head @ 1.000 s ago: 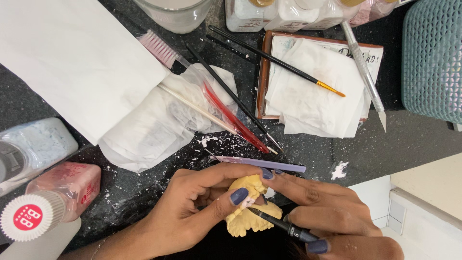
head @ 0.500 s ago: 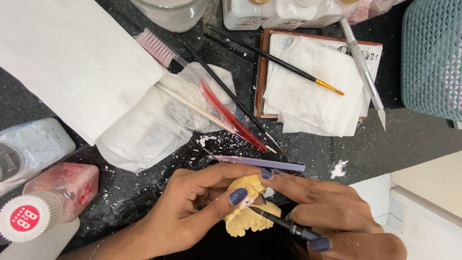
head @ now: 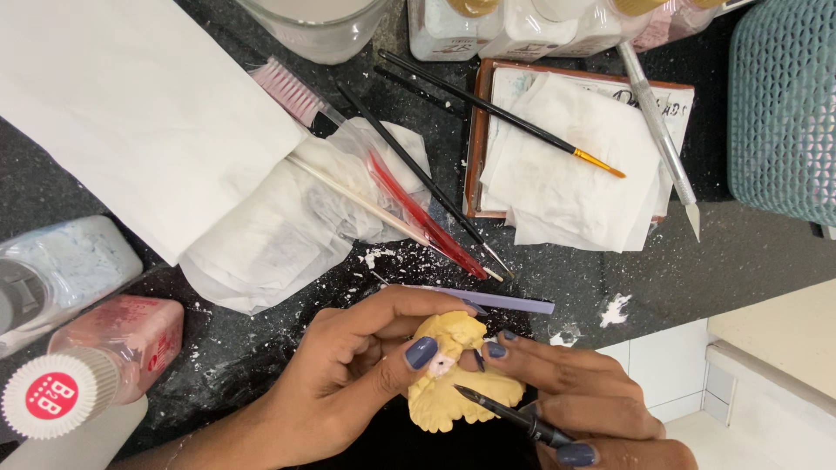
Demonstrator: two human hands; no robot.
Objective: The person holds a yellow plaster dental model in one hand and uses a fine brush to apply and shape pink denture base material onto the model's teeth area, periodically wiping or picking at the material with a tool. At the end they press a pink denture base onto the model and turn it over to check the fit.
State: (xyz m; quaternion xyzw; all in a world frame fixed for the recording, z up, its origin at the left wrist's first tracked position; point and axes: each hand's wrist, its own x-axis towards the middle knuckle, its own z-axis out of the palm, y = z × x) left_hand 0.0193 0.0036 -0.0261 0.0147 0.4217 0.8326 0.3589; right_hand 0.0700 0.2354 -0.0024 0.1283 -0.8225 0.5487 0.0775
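My left hand [head: 348,374] grips a small yellow plaster dental cast [head: 453,379] from the left, thumb pressed on its top. A pale pink patch sits on the cast beside the thumb. My right hand [head: 583,409] steadies the cast with its fingertips and holds a thin black tool [head: 514,416], its point resting on the cast. Both hands hover over the near edge of a dark speckled counter [head: 740,252].
Behind the hands lie a lilac strip [head: 488,299], crumpled tissues [head: 287,226], a red tool [head: 418,218], black brushes [head: 505,113], a pink-bristled toothbrush [head: 292,91], a scalpel [head: 662,135] and a tissue-lined tray [head: 475,148]. Bottles [head: 78,365] stand at left. White sheet [head: 131,104] upper left.
The hands and cast have stayed almost still; the view shifts very slightly, and the black tool's tip stays on the cast.
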